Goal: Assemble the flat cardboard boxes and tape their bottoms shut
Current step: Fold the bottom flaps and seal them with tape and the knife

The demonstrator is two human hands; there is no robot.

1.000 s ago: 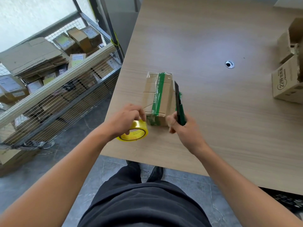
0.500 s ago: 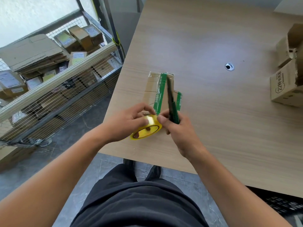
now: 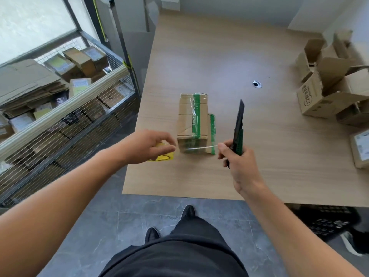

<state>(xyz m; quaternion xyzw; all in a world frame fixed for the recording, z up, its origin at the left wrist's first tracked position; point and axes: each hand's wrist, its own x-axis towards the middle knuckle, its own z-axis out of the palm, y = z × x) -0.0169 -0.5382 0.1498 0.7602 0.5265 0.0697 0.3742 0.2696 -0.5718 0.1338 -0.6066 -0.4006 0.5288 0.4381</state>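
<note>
A small brown cardboard box (image 3: 192, 116) banded with green tape lies near the front left corner of a pale wooden table (image 3: 199, 56), its long axis running away from the person, and a strip of clear tape (image 3: 196, 149) stretches in front of its near end between the two hands. The left hand (image 3: 145, 145) curls round a yellow roll of tape (image 3: 161, 156) just left of the box; the right hand (image 3: 237, 160) grips a black-and-green utility knife (image 3: 238, 126), blade pointing up and away. Open brown cartons (image 3: 319, 96) stand at the table's right edge, and a wire-mesh cage (image 3: 69, 132) on the left holds flattened cardboard (image 3: 26, 80) and labelled parcels (image 3: 79, 86).
</note>
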